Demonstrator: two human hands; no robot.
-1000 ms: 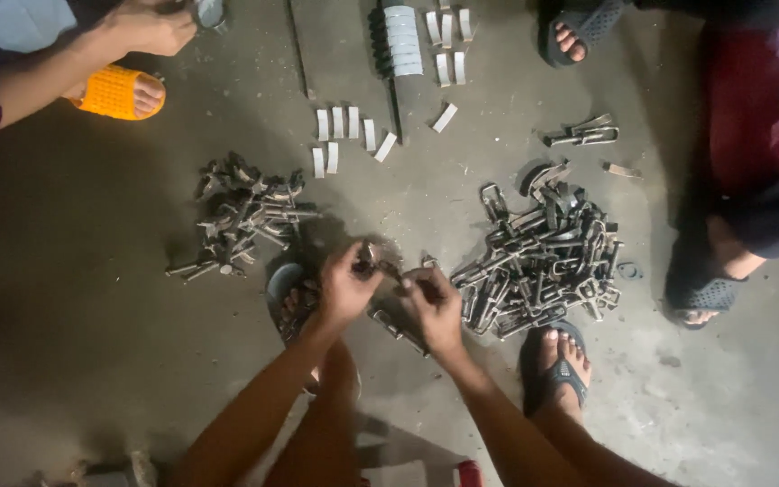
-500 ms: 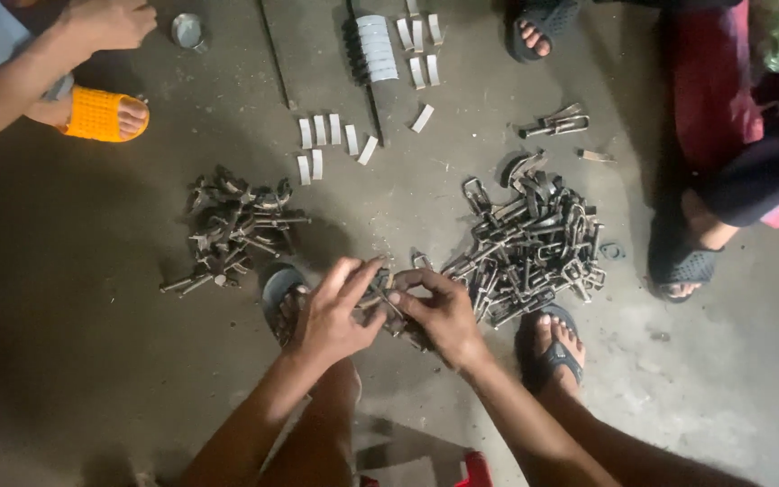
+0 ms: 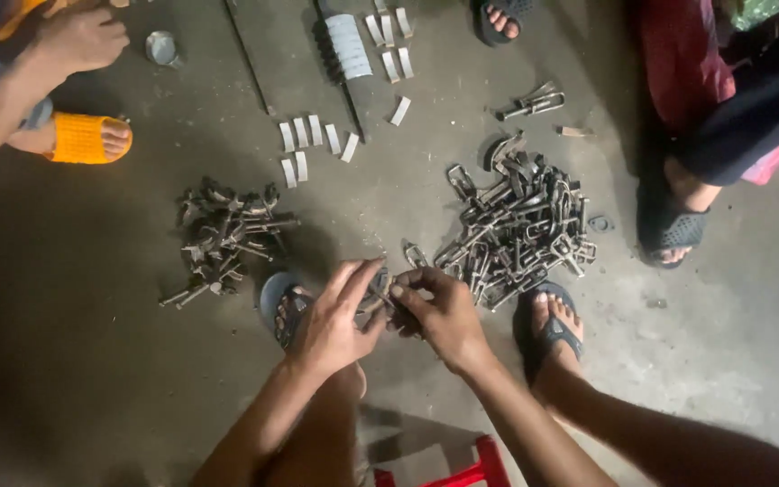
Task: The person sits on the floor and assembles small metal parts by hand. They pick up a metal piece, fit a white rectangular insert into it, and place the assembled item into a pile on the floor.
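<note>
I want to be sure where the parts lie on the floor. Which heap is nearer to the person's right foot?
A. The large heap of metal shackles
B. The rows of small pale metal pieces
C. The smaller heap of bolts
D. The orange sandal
A: the large heap of metal shackles lies just above the right foot, while the smaller heap of bolts lies beside the left foot.

Floor (image 3: pixel 92 361): bare grey concrete, scuffed and stained, pale patches at lower right. Light dim and uneven, brighter toward the top, dark at left edge. Red stool (image 3: pixel 462 473) (probably plastic; only a corner shows) at bottom edge.
</note>
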